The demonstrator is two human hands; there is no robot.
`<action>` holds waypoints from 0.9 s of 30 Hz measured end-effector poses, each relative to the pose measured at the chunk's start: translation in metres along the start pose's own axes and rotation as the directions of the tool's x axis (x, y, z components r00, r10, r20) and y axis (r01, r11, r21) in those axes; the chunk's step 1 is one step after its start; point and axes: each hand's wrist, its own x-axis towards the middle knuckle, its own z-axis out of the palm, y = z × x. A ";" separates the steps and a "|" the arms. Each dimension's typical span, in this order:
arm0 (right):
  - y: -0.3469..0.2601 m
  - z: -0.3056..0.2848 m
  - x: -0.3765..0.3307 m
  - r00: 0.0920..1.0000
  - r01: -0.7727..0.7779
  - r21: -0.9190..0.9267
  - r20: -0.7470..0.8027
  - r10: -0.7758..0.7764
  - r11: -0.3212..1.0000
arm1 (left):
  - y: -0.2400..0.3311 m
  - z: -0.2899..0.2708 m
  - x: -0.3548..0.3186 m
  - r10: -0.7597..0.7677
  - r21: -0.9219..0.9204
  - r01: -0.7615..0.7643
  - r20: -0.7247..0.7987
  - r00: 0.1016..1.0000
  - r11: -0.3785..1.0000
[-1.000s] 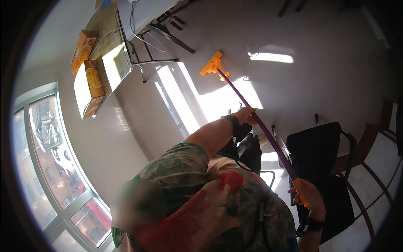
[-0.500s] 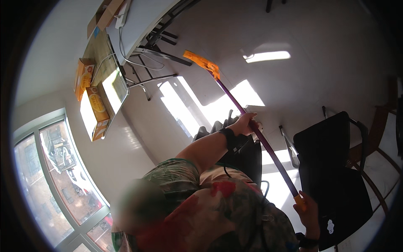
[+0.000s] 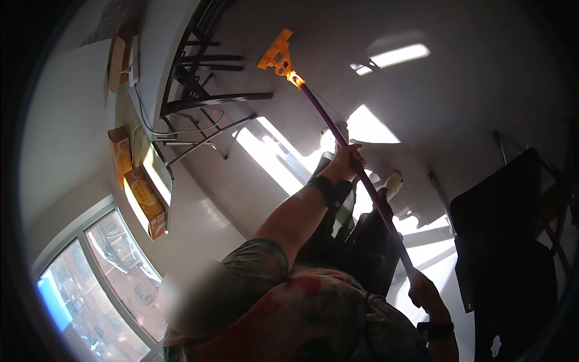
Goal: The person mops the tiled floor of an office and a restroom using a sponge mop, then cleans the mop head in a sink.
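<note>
Across the floor [image 3: 482,108] runs the mop [image 3: 338,130], orange head [image 3: 276,55] beside chair legs [image 3: 205,99]. Left hand [image 3: 345,161] clamped mid-handle, right hand [image 3: 425,292] clamped at its end. Mopping underway; share of floor covered undeterminable.

So package-wise there's not much. Two orange-yellow cardboard boxes sit near the left edge of the view, up against the pale wall by the window: a smaller upright orange box [image 3: 120,153] and right beside it a longer yellow-orange box [image 3: 146,202], lying at a slant. Further up along the counter [image 3: 158,36] there's a flat brownish cardboard piece [image 3: 115,63]. No screens or signs that I can make out.
</note>
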 end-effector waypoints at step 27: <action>-0.445 0.319 0.394 0.800 0.248 0.292 0.476 -0.366 0.924 | 0.595 -0.041 0.109 0.594 0.610 -0.451 -0.040 0.803 0.651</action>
